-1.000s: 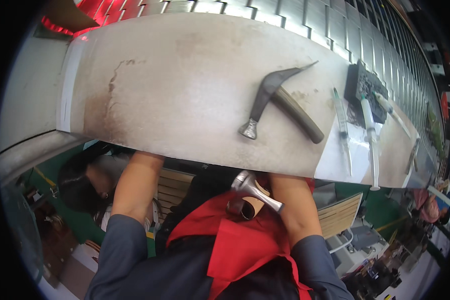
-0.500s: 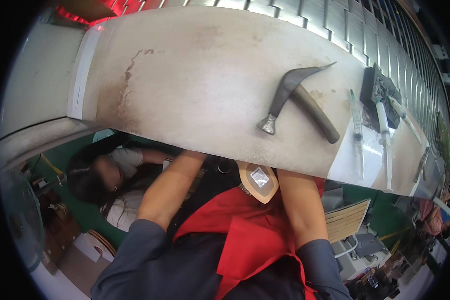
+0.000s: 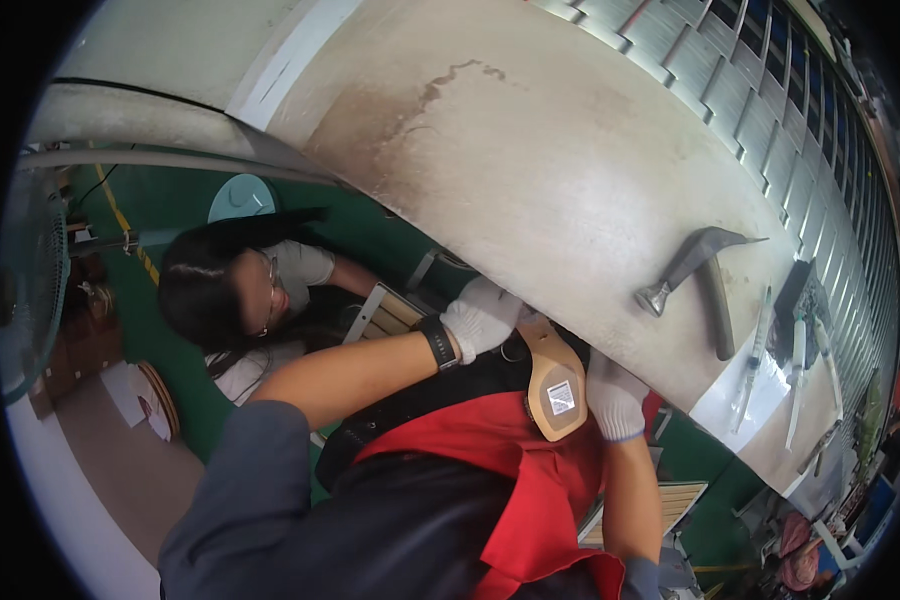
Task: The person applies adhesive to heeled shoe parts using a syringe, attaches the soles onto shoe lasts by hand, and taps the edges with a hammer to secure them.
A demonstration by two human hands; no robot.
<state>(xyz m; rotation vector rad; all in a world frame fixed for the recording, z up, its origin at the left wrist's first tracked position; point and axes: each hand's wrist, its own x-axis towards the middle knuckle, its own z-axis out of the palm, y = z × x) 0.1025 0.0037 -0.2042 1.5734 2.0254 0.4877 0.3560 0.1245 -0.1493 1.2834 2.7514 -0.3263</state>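
Note:
My left hand (image 3: 483, 318), in a white knit glove with a dark watch at the wrist, is at the worktable's near edge, beside the upper end of a tan, waisted flat piece (image 3: 543, 365). That piece has a brown inset and a white label, and lies against my red apron (image 3: 490, 440). On its other side is my right hand (image 3: 615, 398), also gloved, partly under the table edge. The fingers of both hands are hidden, so their grip does not show. A hammer (image 3: 682, 265) with a curved pointed head and wooden handle lies on the worktable (image 3: 530, 160).
Syringes (image 3: 755, 360) and a dark block (image 3: 795, 295) sit at the table's right end. A slatted metal conveyor (image 3: 730, 90) runs along the far side. At the left, a co-worker (image 3: 240, 290) is close to my left arm, near a round blue stool (image 3: 242, 198).
My view has turned, so the table now slants down to the right. Both gloved hands have come out from under the table edge, and my left elbow has swung outward.

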